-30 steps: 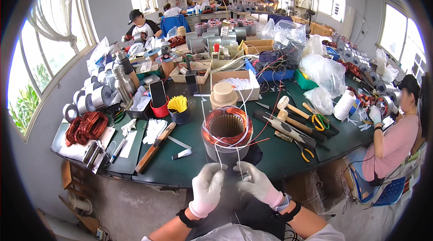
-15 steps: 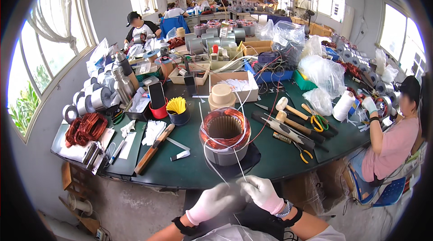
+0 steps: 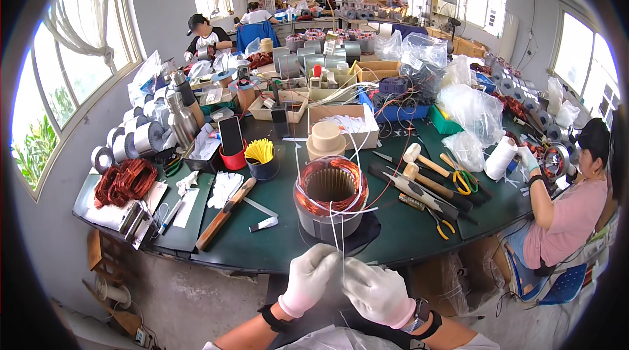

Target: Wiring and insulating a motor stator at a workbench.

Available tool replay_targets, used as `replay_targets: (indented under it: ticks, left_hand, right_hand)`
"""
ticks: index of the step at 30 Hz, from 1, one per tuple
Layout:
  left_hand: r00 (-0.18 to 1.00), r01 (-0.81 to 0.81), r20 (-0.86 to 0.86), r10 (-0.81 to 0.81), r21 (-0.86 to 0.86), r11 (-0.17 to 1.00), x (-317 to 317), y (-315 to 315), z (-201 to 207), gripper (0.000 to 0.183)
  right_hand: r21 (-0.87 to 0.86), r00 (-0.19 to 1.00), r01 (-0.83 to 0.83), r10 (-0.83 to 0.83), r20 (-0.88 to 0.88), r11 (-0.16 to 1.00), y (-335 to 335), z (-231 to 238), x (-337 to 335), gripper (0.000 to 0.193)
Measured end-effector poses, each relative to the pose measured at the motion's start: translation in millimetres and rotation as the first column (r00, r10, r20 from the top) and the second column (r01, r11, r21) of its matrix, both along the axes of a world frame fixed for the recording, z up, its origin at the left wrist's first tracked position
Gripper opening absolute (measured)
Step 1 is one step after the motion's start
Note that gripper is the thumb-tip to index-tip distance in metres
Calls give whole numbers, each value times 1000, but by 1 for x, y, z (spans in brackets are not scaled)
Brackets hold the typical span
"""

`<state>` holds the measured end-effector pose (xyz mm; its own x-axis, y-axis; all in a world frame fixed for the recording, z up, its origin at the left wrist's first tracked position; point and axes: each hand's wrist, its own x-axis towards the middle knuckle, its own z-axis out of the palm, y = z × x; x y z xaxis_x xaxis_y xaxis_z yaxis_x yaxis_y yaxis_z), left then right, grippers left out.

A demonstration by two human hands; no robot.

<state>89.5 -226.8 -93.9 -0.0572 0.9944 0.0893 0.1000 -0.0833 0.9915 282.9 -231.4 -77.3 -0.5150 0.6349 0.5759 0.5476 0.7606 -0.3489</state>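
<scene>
White cord (image 3: 343,235) is being pinched by both gloved hands, left hand (image 3: 309,280) and right hand (image 3: 379,291), fingers curled in, fingertips nearly meeting; which strand is being gripped by which hand cannot be told. Two strands are being held fairly straight between the hands and the near rim of the stator (image 3: 329,227), which is being supported upright on a dark pad (image 3: 371,229) near the front edge of the green table (image 3: 406,242). Copper winding (image 3: 331,208) at its top is being looped by cord. Left of it, a wooden-handled tool (image 3: 226,214) is being seen lying flat, yellow sleeves (image 3: 260,149) being held in a dark cup (image 3: 264,170). On the right, a mallet (image 3: 429,159), pliers (image 3: 443,225) and scissors (image 3: 464,180) are being seen; farther right, a seated co-worker (image 3: 576,202) in pink is being shown, gloved hand just beside a white thread spool (image 3: 500,159)
</scene>
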Motion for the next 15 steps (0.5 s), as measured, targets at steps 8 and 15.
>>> replay_targets:
  ticks: [8,15]
  left_hand:
    - [707,280,707,-2,-277,919,-4,4,-7,32]
    - [640,163,755,143,-316,935,-5,6,-25,17]
  right_hand:
    - [-628,861,-504,296,-413,593,-3,-10,3,47]
    - [-694,654,-674,-231,-720,253,6,-21,12,29]
